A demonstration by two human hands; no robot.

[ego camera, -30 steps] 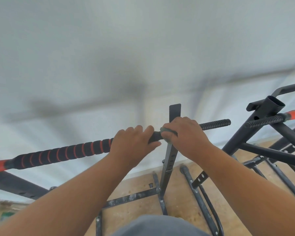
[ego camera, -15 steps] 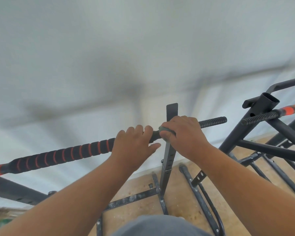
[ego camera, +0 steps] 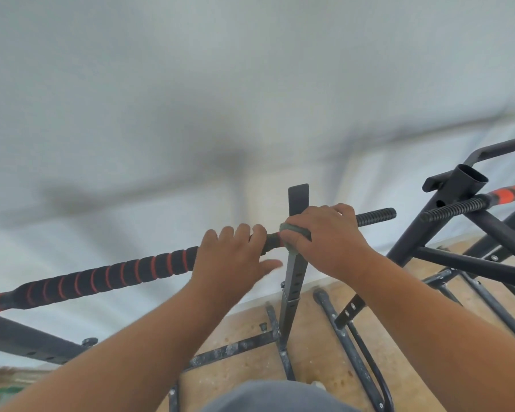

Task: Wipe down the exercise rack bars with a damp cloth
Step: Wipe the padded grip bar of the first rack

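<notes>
A long black bar (ego camera: 125,273) with red rings on its foam grip runs from lower left up to a ribbed black end (ego camera: 375,216) at the right. My left hand (ego camera: 232,257) grips this bar near its middle, fingers curled over the top. Just to the right, my right hand (ego camera: 324,239) wraps a grey-green cloth (ego camera: 295,230) around the bar where it crosses the black upright post (ego camera: 295,269). Most of the cloth is hidden under my right palm.
A second black rack frame (ego camera: 458,203) with an open tube top and a red-and-black bar (ego camera: 509,193) stands at the right. Black base rails (ego camera: 232,349) lie on the tan floor (ego camera: 309,352) below. A white wall fills the background.
Both hands hold nearly the same spots on the bar. The view has shifted a little, so the right-hand rack sits slightly further left and lower in frame.
</notes>
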